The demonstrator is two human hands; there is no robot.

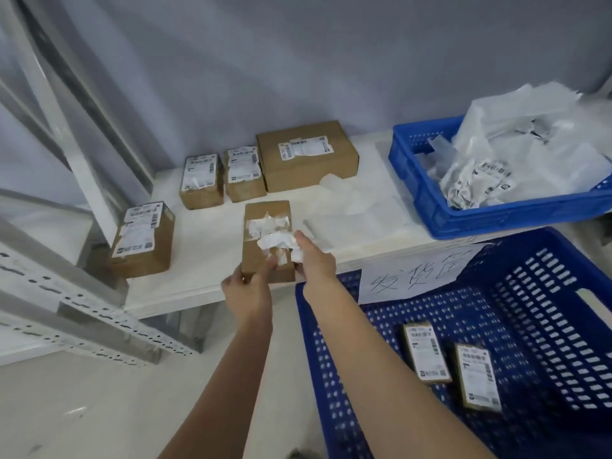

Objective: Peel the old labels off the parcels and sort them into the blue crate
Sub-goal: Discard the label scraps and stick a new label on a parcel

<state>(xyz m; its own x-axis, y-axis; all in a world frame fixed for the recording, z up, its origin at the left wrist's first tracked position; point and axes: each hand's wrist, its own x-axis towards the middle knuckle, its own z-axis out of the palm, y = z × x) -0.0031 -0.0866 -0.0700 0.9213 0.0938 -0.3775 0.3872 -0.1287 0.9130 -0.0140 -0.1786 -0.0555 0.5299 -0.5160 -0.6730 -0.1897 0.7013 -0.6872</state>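
- Two hands work one parcel [265,256] at the shelf's [198,246] front edge: the left hand [246,289] grips its near corner, the right hand [313,260] pinches the torn label [276,241], half lifted.
- Peeling is under way, it seems; remnants cling.
- Next move likely needs a steady pull, then a drop into the crate [331,376] below.

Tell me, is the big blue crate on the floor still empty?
No: the big blue crate already holds two parcels, lying flat on its bottom with labels facing up.
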